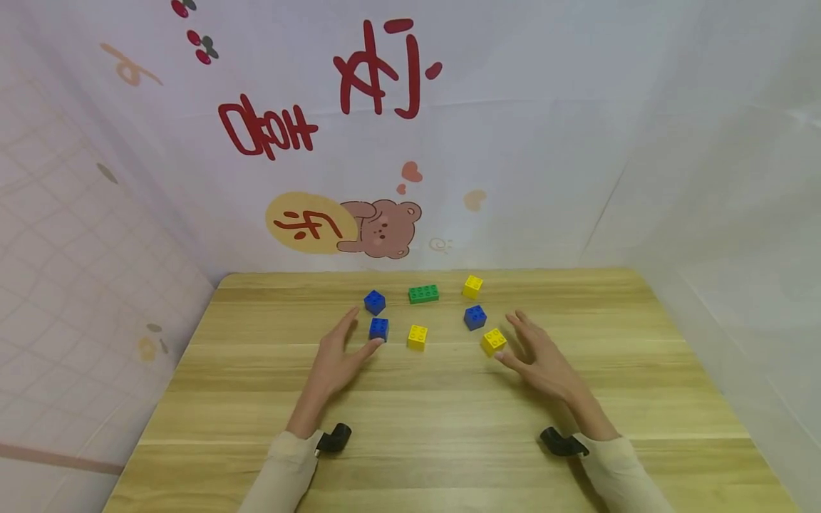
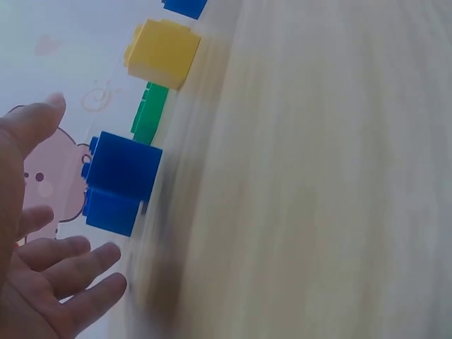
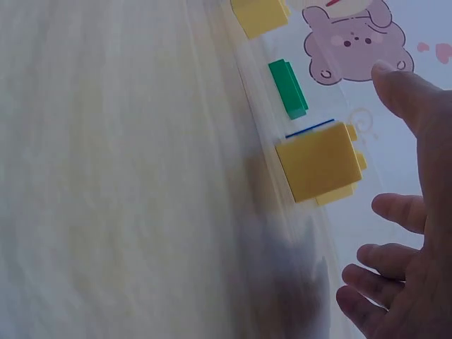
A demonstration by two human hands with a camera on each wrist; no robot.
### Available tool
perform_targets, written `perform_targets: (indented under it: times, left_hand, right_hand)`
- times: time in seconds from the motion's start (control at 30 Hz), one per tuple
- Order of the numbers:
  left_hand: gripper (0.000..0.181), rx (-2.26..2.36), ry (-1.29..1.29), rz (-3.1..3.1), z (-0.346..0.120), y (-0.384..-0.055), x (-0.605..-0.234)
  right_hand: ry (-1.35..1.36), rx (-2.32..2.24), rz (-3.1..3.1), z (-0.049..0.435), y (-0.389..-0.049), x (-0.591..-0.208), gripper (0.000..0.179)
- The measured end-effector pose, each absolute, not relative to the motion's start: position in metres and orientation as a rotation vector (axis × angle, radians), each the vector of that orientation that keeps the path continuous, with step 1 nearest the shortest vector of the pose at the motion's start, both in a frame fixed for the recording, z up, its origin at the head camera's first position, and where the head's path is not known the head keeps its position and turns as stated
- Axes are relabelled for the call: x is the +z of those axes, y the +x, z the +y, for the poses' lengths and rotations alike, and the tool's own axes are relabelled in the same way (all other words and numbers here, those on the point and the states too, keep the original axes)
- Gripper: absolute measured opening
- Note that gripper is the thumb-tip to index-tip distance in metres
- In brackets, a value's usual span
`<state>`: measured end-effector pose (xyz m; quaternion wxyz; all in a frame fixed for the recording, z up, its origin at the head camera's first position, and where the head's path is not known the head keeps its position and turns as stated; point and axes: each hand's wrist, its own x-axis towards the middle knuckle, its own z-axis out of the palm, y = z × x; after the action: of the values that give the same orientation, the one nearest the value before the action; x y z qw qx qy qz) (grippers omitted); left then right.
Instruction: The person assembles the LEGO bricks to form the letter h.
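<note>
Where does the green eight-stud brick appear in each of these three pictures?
Head: green eight-stud brick, near the table's far edge, slightly right of centre.
Left wrist: upper left, between a yellow brick and a blue brick.
Right wrist: upper right, one yellow brick above it, another below.
Shared landmark: the printed bear, partly behind the left hand in the left wrist view.

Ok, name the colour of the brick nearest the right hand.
Yellow; the brick shows its colour best in the head view.
</note>
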<state>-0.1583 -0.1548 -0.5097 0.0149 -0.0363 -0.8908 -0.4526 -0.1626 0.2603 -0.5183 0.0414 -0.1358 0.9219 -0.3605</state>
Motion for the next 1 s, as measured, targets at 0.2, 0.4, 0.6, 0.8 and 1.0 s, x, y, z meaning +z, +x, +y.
perform_targets:
  times: [0.2, 0.4, 0.6, 0.8, 1.0]
  left_hand:
    - [0.077, -1.579, -0.133, -2.636, -0.147, -0.163, -0.516]
    - [0.069, -1.617, -0.154, -2.568, -0.139, -0.168, -0.523]
    - [0.062, -1.603, -0.160, -2.527, -0.134, -0.172, -0.528]
    - [0.054, -1.568, -0.157, -2.518, -0.132, -0.176, -0.532]
    - [0.051, -1.627, -0.135, -2.473, -0.134, -0.177, -0.533]
  right_hand:
    - [-0.387, -1.136, 2.817, 0.252, -0.159, -0.521, 0.082]
    - [-0.395, -1.141, 2.880, 0.246, -0.160, -0.523, 0.075]
    - [-0.416, -1.201, 2.920, 0.239, -0.160, -0.527, 0.064]
    - [-0.375, -1.244, 2.956, 0.234, -0.159, -0.531, 0.059]
    - [-0.361, -1.267, 2.984, 0.228, -0.160, -0.531, 0.049]
